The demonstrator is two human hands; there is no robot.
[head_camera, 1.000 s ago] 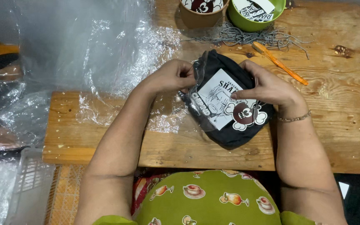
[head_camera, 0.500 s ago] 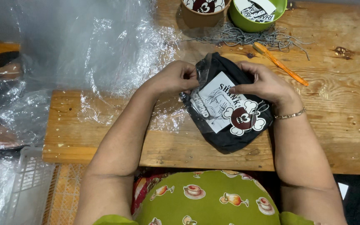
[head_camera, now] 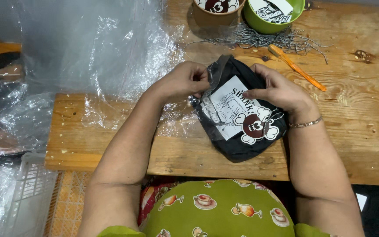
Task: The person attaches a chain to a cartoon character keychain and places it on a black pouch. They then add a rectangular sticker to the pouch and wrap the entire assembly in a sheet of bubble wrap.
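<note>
Seen from above, a person sits at a worn wooden table [head_camera: 365, 131] and works with both bare hands on a folded black cloth item in a clear plastic bag [head_camera: 237, 131], which lies on the table near its front edge, straight before the person. A white printed card and a round dark red and white tag [head_camera: 256, 127] show on top of it. The left hand [head_camera: 185, 80] is closed in a pinch on the bag's open plastic edge at the upper left. The right hand [head_camera: 275, 90], with a thin bracelet at the wrist, lies curled over the upper right of the bundle, fingertips pressing on the card. Beyond it lie an orange plastic tool [head_camera: 297, 68], a tangle of grey string [head_camera: 259, 38], a green bowl [head_camera: 268, 25] and a brown bowl [head_camera: 211, 16]. Crumpled clear plastic sheeting [head_camera: 93, 57] covers the table's left side.
</note>
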